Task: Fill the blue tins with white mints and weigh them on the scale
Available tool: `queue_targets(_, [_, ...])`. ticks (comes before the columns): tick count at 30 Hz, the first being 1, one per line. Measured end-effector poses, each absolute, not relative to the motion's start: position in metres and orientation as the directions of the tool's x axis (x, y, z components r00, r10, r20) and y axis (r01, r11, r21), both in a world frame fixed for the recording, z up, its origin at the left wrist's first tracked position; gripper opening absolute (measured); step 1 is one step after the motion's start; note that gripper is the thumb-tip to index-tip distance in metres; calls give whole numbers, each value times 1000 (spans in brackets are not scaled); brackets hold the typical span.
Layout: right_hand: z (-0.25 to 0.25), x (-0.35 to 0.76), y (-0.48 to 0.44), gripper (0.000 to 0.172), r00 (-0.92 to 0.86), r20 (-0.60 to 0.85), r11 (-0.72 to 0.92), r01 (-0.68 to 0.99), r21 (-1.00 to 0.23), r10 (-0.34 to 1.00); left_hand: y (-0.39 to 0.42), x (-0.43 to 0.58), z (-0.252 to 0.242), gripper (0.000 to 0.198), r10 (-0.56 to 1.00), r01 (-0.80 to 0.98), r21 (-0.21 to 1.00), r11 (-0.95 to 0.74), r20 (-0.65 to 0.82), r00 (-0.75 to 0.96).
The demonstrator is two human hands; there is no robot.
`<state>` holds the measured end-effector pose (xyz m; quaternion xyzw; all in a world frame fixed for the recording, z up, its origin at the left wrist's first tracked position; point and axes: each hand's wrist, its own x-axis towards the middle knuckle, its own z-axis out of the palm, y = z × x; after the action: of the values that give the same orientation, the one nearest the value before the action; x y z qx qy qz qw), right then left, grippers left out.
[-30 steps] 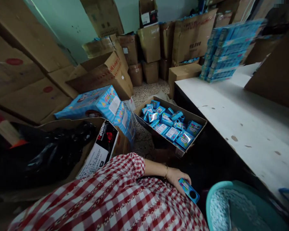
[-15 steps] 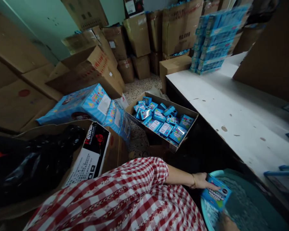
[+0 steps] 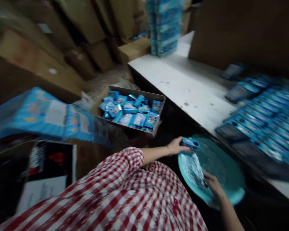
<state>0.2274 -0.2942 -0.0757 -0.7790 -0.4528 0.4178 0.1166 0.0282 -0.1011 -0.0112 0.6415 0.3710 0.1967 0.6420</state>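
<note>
My left hand [image 3: 175,146] is closed around a small blue printed carton [image 3: 190,144], held tilted over the left rim of a teal basin [image 3: 238,195]. Below the carton, crinkled silver foil packets [image 3: 193,168] stretch down to my right hand [image 3: 212,183]. Its fingers are curled at the lower end of the foil, inside the basin; blur hides exactly how many pieces they grip. Shiny wrapped material [image 3: 213,160] covers the basin's floor. Left of the basin, an open cardboard tray [image 3: 159,123] holds many more blue cartons [image 3: 138,119], lying jumbled.
A white table [image 3: 183,86] runs along the right, bearing rows of blue cartons [image 3: 267,122] and a tall stack of blue packs [image 3: 165,29]. Brown cardboard boxes [image 3: 96,57] fill the back. At left lie a blue printed box [image 3: 45,112] and a black-and-white box [image 3: 50,173].
The view has swung right and shows more of the table. My left hand has tipped the blue carton over, and bright silver foil now shows between it and my right hand.
</note>
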Motion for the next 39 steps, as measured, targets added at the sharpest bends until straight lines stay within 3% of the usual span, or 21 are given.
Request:
queue_targets(2, [-55, 231, -300, 58, 251, -588, -636, 390, -666, 769, -95, 36, -8, 45, 743, 162, 987, 22, -124, 658])
queue_targets(5, [-26, 240, -310, 55, 305, -604, -671, 212, -710, 736, -89, 52, -10, 46, 750, 138, 989, -43, -60, 659])
queue_targets(13, [42, 258, -335, 51, 346, -586, -641, 63, -765, 733, -104, 88, -14, 38, 631, 210, 943, -258, 0, 775])
queue_targets(20, [61, 264, -313, 47, 283, -602, -655, 161, -738, 747, -115, 101, -29, 37, 591, 225, 902, -369, 41, 806])
queue_targets(25, [69, 265, -290, 40, 278, -589, -649, 397, -649, 759, -116, 93, -34, 37, 568, 269, 854, -445, 37, 822])
queue_targets(32, [103, 243, -248, 29, 381, -533, -571, 783, -249, 755, -127, 91, -39, 37, 537, 235, 851, -469, 63, 841])
queue_targets(36, [113, 248, -274, 33, 408, -459, -544, 811, -215, 789, -122, 84, -42, 37, 610, 238, 893, -383, 51, 791])
queue_targets(39, [86, 254, -297, 37, 480, -471, -625, 750, -217, 740, -117, 75, -45, 40, 689, 232, 924, -306, 47, 723])
